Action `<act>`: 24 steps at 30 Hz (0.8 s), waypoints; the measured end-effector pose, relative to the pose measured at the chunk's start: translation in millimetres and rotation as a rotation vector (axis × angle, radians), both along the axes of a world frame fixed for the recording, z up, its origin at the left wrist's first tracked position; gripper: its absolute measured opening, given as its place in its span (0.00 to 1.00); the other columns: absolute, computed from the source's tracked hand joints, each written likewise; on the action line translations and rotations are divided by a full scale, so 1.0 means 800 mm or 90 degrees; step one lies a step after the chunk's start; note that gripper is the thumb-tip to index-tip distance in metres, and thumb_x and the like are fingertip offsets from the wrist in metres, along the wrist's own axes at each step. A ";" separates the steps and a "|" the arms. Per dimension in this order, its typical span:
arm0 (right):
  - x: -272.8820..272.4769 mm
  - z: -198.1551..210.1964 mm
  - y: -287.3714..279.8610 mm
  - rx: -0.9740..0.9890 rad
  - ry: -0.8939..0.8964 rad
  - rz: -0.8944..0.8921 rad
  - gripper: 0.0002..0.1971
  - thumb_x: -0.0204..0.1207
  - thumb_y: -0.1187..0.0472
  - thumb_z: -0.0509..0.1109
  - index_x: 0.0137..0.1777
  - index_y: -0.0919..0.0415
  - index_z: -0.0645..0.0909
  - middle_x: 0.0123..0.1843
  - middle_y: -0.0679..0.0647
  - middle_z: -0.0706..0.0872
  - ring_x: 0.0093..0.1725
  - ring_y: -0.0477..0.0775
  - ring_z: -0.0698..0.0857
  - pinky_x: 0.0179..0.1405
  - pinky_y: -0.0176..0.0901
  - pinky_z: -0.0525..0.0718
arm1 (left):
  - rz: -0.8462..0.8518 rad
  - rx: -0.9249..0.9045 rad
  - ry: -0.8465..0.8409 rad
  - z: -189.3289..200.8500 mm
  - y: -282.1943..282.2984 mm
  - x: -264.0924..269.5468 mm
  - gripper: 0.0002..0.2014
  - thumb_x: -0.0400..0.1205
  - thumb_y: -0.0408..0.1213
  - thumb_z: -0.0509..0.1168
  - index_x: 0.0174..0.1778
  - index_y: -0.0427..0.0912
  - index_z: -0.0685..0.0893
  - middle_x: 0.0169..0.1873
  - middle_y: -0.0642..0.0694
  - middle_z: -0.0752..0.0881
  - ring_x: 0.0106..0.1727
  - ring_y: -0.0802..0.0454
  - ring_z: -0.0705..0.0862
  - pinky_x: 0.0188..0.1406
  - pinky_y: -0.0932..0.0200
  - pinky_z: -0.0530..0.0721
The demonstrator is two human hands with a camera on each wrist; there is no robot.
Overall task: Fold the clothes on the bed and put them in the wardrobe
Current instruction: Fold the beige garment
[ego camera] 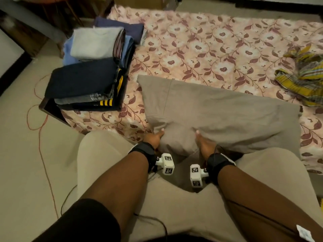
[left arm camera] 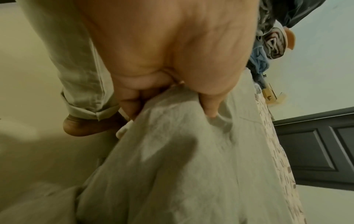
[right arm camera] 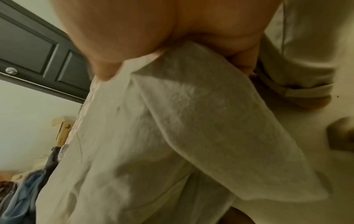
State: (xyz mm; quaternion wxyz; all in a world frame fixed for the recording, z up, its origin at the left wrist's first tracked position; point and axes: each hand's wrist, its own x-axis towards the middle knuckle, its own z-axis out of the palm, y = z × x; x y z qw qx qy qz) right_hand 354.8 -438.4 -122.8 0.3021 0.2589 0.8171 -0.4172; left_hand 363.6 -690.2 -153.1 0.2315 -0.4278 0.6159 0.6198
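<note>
A beige garment (ego camera: 218,112) lies spread over the near edge of the floral bed (ego camera: 201,46), part of it hanging down toward my legs. My left hand (ego camera: 155,137) grips its near edge, thumb on top and fingers underneath, as the left wrist view shows the beige garment (left arm camera: 182,151) bunched in my left hand (left arm camera: 172,91). My right hand (ego camera: 203,140) pinches the same edge a little to the right; the right wrist view shows the beige garment (right arm camera: 172,121) held between thumb and fingers of my right hand (right arm camera: 172,37).
Two stacks of folded clothes (ego camera: 90,67) stand at the bed's left corner. A crumpled yellow patterned cloth (ego camera: 304,77) lies at the bed's right. An orange cable (ego camera: 42,123) runs over the floor on the left. A dark panelled door (left arm camera: 316,151) stands beyond the bed.
</note>
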 end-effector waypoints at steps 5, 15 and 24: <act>0.010 0.005 -0.010 -0.054 -0.090 0.092 0.13 0.78 0.54 0.78 0.55 0.63 0.88 0.63 0.66 0.89 0.52 0.61 0.88 0.51 0.51 0.89 | -0.224 0.125 -0.072 0.084 0.015 0.033 0.37 0.61 0.52 0.90 0.64 0.41 0.90 0.54 0.40 0.94 0.52 0.42 0.94 0.54 0.47 0.93; -0.001 0.048 0.009 0.128 0.047 0.159 0.19 0.79 0.55 0.68 0.70 0.57 0.82 0.70 0.59 0.83 0.70 0.63 0.82 0.70 0.46 0.80 | -0.266 0.079 -0.013 0.103 0.036 0.029 0.14 0.84 0.42 0.75 0.62 0.39 0.88 0.51 0.40 0.95 0.55 0.37 0.93 0.53 0.44 0.92; 0.016 0.101 -0.029 -0.163 0.246 0.383 0.14 0.75 0.40 0.76 0.47 0.49 0.86 0.42 0.47 0.91 0.41 0.46 0.89 0.48 0.51 0.89 | -0.135 0.296 0.178 0.144 0.042 0.006 0.30 0.80 0.51 0.76 0.67 0.29 0.82 0.55 0.25 0.86 0.52 0.31 0.87 0.55 0.41 0.87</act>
